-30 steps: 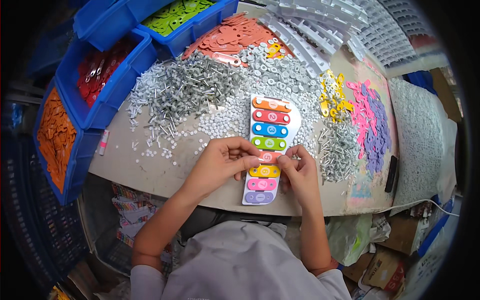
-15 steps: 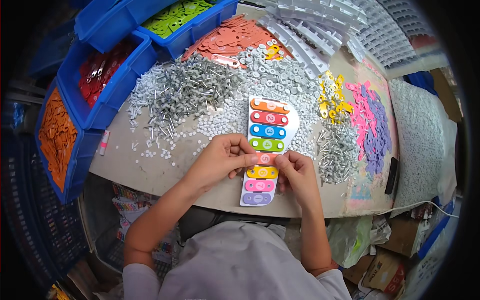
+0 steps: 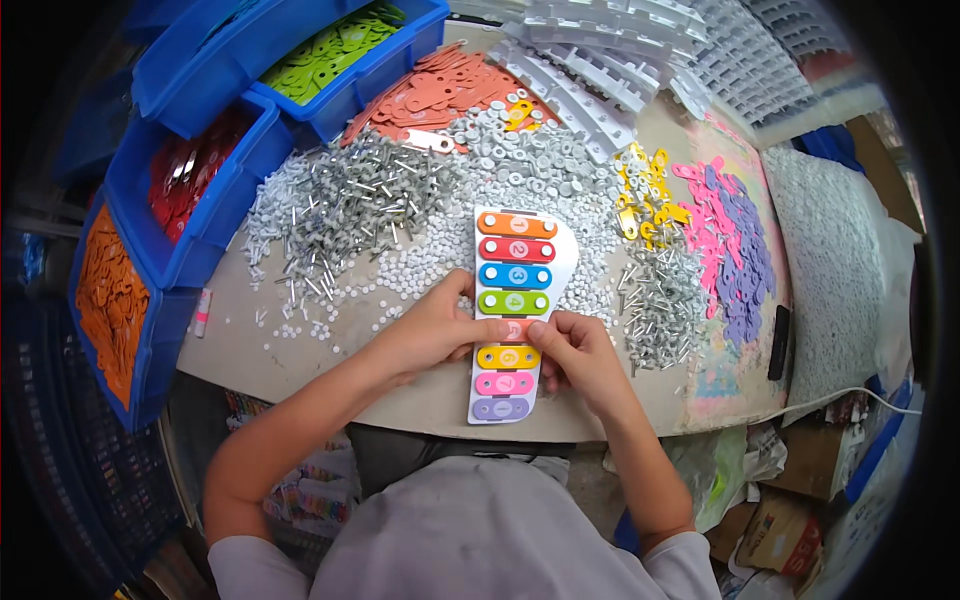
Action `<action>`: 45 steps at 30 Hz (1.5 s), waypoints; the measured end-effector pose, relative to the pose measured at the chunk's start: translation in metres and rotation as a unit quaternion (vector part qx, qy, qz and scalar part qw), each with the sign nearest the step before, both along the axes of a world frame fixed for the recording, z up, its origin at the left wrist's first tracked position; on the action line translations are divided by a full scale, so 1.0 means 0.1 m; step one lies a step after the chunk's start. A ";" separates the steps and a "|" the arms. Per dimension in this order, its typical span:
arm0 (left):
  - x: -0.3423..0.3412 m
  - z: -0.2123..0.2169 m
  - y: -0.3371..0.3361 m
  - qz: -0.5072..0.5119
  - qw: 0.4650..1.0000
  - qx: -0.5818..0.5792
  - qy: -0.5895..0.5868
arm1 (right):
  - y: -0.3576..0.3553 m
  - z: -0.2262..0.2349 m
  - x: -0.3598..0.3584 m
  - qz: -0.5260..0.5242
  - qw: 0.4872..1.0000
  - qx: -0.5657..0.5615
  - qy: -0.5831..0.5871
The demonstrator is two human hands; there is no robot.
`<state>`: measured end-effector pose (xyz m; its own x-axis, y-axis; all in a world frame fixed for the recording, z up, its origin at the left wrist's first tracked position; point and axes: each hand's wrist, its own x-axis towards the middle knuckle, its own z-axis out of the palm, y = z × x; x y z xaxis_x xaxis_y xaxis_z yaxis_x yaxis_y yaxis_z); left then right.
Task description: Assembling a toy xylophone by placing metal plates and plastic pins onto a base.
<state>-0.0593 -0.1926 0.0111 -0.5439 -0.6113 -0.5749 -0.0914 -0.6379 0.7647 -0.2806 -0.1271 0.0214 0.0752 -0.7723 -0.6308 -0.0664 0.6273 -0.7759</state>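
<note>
Here, a toy xylophone (image 3: 515, 315) lies flat on the table (image 3: 300, 350), a white base board with coloured bars laid across it: orange, red, blue and green beyond the fingers, yellow, pink and purple on the near side of them. The one slot between, at the middle of the board, is where both hands meet. The left hand (image 3: 430, 335) reaches in from the left, its fingers (image 3: 487, 325) pinched on a small salmon-coloured bar (image 3: 517, 328) and pressing it onto the board. The right hand (image 3: 580, 355) comes from the right, its fingers (image 3: 540, 335) clenched on the same bar's other end and on the board's edge.

The step in hand looks like seating this last bar between the green and the yellow ones. The next move probably calls for lining up its end holes with the board and fixing them, likely with pins and small washers; whether the bar sits fully home I cannot tell, since the fingers cover it.

Just beyond the fingers to the left spreads a pile of grey metal pins (image 3: 350, 210) with small white beads (image 3: 430, 270) scattered nearer. A second heap of pins (image 3: 660, 305) lies just right of the right hand, with yellow pieces (image 3: 645, 190) and pink and purple bars (image 3: 735, 240) beyond. Far to the left stand blue bins (image 3: 190, 270) of red, orange and green bars.
</note>
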 end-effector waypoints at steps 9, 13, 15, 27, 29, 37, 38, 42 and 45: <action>-0.07 0.02 0.03 -0.012 0.999 -0.042 0.009 | 0.01 -0.07 -0.01 0.038 0.997 -0.032 0.050; 0.04 -0.17 0.07 -0.008 0.997 -0.064 -0.047 | 0.02 -0.10 -0.03 0.027 0.999 -0.046 -0.004; 0.09 -0.15 0.18 0.010 0.995 -0.086 -0.059 | 0.04 -0.06 -0.02 0.036 0.997 -0.072 0.007; 0.54 -0.42 0.87 0.378 0.839 -0.369 -0.133 | 0.30 0.11 -1.53 -0.286 0.737 -0.340 0.509; 0.52 -0.36 0.84 0.405 0.818 -0.383 -0.141 | 0.31 0.01 -1.92 -0.280 0.727 -0.337 0.529; 0.54 -0.31 0.79 0.342 0.882 -0.308 -0.100 | 0.34 -0.84 -2.91 -0.152 0.620 -0.365 0.677; 0.53 -0.32 0.78 0.344 0.878 -0.314 -0.107 | 0.36 -0.86 -2.97 -0.146 0.610 -0.382 0.678; 0.55 -0.27 0.80 0.374 0.859 -0.330 -0.116 | 0.45 -0.48 -2.58 -0.205 0.685 -0.307 0.628; 0.79 -0.22 0.67 0.437 0.774 -0.434 -0.149 | 0.40 0.01 -1.72 -0.217 0.737 -0.305 0.562</action>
<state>0.0192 -0.1258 -0.0112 0.3728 -0.8970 0.2373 -0.1689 0.1859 0.9679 -0.4526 -0.0871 0.0223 -0.5676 -0.7360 0.3690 -0.7789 0.3349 -0.5302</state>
